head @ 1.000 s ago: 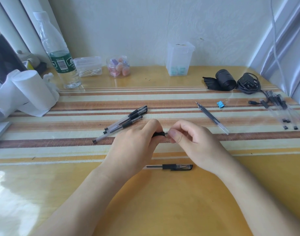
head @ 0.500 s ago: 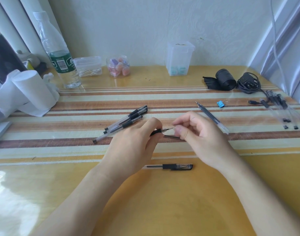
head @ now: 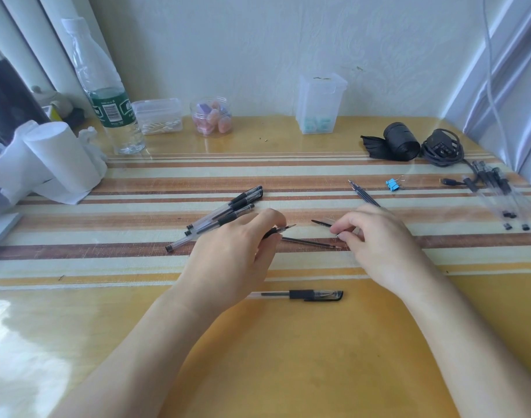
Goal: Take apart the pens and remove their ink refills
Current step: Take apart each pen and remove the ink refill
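Note:
My left hand [head: 237, 251] grips a pen [head: 280, 230] by its black grip, its bare tip pointing right. A short gap away, my right hand [head: 378, 239] pinches the pen's clear cap [head: 323, 222] with its dark clip. A thin dark refill [head: 311, 242] lies on the table between my hands. Three capped pens [head: 228, 211] lie in a bundle behind my left hand. One more capped pen [head: 303, 295] lies close to me. Pulled refills [head: 363, 194] lie beyond my right hand, and several empty clear barrels [head: 499, 196] lie at the far right.
A blue binder clip [head: 393, 184] lies near the refills. At the back stand a water bottle [head: 107, 95], small clear boxes [head: 157, 116], a jar [head: 211, 117] and a tall clear box [head: 320, 104]. A black roll [head: 398, 144] and cable [head: 442, 150] sit back right, paper rolls [head: 56, 158] left.
My hands were together on the pen. My right hand has pulled the cap off to the right, which bares the tip held in my left hand.

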